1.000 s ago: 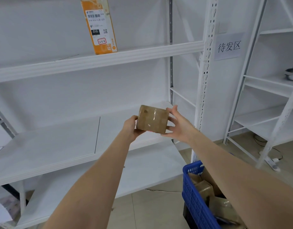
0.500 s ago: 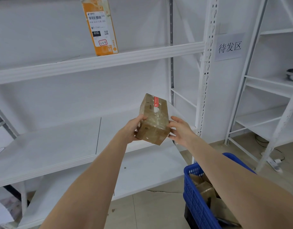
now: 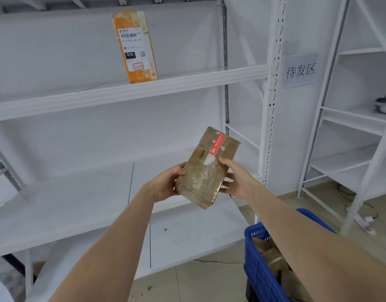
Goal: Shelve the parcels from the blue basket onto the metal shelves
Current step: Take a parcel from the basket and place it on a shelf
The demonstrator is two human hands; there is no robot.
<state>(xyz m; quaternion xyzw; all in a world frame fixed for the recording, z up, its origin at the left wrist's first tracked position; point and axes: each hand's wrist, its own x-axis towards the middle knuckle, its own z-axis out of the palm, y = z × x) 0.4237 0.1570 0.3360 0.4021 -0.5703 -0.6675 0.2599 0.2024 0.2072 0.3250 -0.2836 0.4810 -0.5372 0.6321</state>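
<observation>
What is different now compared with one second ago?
The brown parcel was turned: its far end tipped up, so the long taped face with the red sticker now shows. The left hand and right hand keep holding its sides. The orange parcel stays on the upper shelf.

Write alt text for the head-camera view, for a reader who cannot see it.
The left hand and right hand grip a taped brown parcel, tilted, in front of white metal shelves. An orange parcel stands upright on the upper shelf. A blue basket holding other parcels sits at lower right.
</observation>
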